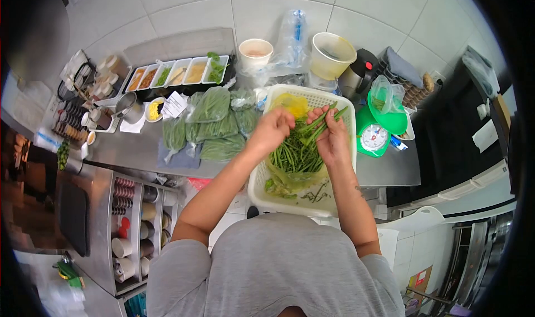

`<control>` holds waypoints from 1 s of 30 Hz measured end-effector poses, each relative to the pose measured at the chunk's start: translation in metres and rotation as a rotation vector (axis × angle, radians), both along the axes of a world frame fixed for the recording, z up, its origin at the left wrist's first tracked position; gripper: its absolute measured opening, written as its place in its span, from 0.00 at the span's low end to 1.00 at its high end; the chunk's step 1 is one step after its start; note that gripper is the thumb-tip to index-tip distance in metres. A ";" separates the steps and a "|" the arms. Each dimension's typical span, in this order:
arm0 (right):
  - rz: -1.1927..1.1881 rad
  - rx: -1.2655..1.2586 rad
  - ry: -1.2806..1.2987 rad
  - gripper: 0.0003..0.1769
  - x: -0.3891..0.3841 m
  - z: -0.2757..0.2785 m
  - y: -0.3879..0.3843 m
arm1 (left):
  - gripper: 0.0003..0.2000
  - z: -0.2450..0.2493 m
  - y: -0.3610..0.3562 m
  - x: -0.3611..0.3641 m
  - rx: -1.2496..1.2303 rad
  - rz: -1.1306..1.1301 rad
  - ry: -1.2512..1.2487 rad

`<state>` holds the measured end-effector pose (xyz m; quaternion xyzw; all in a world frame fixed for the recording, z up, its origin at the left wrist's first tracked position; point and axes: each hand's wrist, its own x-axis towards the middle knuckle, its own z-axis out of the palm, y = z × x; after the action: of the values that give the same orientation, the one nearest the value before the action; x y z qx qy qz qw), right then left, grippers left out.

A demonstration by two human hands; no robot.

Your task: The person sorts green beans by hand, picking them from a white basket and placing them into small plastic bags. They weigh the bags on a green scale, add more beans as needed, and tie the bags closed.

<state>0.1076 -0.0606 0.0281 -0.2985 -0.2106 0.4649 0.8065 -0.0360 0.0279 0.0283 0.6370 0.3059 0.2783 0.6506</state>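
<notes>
A cream perforated basket (257,177) sits in front of me, with a yellowish plastic bag (304,179) full of green beans (294,152) inside. My right hand (334,137) is closed around a few long green beans (319,128) above the pile. Over the basket's left side, my left hand (273,128) has its fingers curled together; whether anything is between them I cannot make out. A second yellow bag (292,102) lies at the basket's far end. Short trimmed bits (316,196) lie on the basket floor near me.
Several bags of green vegetables (214,125) are piled left of the basket. A green dial scale (374,136) stands to the right. Behind are a yellowish tub (332,55), a white tub (256,54) and a topping tray (178,74). Shelves (139,216) stand lower left.
</notes>
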 end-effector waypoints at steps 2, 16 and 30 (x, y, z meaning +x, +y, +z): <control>-0.065 -0.028 -0.012 0.09 0.001 -0.001 0.003 | 0.04 -0.006 -0.009 -0.005 -0.035 -0.167 0.150; -0.109 0.039 -0.331 0.08 -0.025 0.018 -0.006 | 0.02 -0.026 0.012 0.025 0.632 0.207 0.185; -0.031 -0.356 -1.410 0.10 0.011 -0.031 -0.015 | 0.12 -0.003 0.021 0.016 0.964 -0.705 0.833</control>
<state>0.1188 -0.0760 -0.0032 -0.6567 -0.5973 0.1776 0.4247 -0.0197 0.0487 0.0251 0.9666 0.1482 -0.1095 0.1781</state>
